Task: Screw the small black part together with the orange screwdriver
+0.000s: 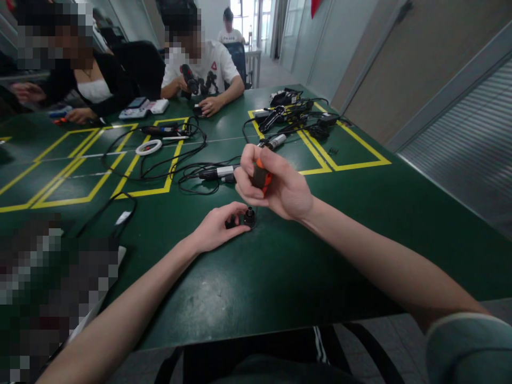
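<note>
My left hand rests on the green table, its thumb and fingers closed round the base of a small, round black part. That part stands upright, with a narrower neck on top. Above it and slightly to the right, my right hand is wrapped round the orange and dark handle of a screwdriver. Only a faint bit of thin shaft shows beneath the fingers, close to the black part. Whether its tip touches the part I cannot tell.
Black cables with a silver-and-black tool lie just beyond my hands. More cables and black devices are piled at the far right. A white tape ring lies within yellow-taped outlines. Across the table a person holds a black tool.
</note>
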Motion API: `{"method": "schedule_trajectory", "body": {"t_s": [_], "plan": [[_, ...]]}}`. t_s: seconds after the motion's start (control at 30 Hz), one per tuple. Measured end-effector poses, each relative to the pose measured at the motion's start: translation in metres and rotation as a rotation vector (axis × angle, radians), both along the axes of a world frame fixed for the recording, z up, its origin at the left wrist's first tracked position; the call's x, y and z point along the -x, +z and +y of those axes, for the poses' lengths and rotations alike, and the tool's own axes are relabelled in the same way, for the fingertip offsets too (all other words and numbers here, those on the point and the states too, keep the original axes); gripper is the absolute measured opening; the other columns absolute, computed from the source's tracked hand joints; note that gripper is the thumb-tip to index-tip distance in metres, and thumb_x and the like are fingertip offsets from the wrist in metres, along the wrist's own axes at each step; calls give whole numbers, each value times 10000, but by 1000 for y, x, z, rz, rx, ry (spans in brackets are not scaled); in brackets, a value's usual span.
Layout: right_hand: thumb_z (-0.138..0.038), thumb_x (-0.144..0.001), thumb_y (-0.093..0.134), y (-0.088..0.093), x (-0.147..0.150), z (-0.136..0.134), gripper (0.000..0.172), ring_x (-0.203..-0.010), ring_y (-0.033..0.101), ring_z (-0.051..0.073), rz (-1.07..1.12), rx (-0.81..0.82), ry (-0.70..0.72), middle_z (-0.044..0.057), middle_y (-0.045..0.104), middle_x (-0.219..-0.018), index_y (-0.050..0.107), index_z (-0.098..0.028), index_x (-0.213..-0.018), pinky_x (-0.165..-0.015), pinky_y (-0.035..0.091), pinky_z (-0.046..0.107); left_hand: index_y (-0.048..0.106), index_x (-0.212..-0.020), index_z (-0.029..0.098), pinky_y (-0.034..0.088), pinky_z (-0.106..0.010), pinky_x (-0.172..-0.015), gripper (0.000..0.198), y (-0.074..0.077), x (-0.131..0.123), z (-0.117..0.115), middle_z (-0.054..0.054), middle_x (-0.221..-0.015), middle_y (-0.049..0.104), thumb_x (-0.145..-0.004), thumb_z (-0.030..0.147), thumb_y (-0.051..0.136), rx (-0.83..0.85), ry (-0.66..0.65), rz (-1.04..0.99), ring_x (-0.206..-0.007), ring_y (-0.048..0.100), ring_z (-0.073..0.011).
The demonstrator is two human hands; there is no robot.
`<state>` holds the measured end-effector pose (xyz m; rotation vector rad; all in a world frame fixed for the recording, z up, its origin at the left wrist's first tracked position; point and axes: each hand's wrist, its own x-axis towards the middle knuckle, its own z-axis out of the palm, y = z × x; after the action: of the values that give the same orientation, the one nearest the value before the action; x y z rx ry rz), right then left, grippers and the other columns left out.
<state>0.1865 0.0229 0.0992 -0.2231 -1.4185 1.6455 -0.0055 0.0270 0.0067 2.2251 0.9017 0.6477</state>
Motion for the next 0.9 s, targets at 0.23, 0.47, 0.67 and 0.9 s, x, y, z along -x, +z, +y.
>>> {"method": "schedule_trajectory", "body": {"t_s": [0.23,0.47,0.67,0.9], "plan": [[-622,-1052,491,2,2,0,525,-421,242,62,-3,96,58,-88,322,-558,493,-211,-726,-371,232,176,655,-1267,174,537,-304,-774,359,-4,-11,-8,-45,-1005,726,-954,344,700,13,-18,-1,-816,642,-170],[-657,-1041,482,1,-2,3,506,-419,143,51,46,104,89,-114,245,-557,470,-222,-782,-361,162,149,623,-1339,168,552,-331,-800,394,-9,-13,-12,-70,-1037,691,-993,356,649,-63,-46,19,-840,633,-182],[-500,-1077,468,-2,1,2,341,-405,130,49,71,60,61,-132,275,-542,456,-233,-866,-372,167,130,631,-1327,176,573,-334,-784,376,-9,-11,-12,-79,-1058,704,-987,335,654,-171,-55,33,-848,651,-189],[-448,-1063,480,-3,-1,4,337,-388,260,45,75,-35,89,-92,467,-583,502,-206,-830,-369,261,161,692,-1153,162,596,-415,-905,341,-6,-19,-10,-102,-1075,773,-925,405,766,-275,-92,78,-1015,723,-273]]}}
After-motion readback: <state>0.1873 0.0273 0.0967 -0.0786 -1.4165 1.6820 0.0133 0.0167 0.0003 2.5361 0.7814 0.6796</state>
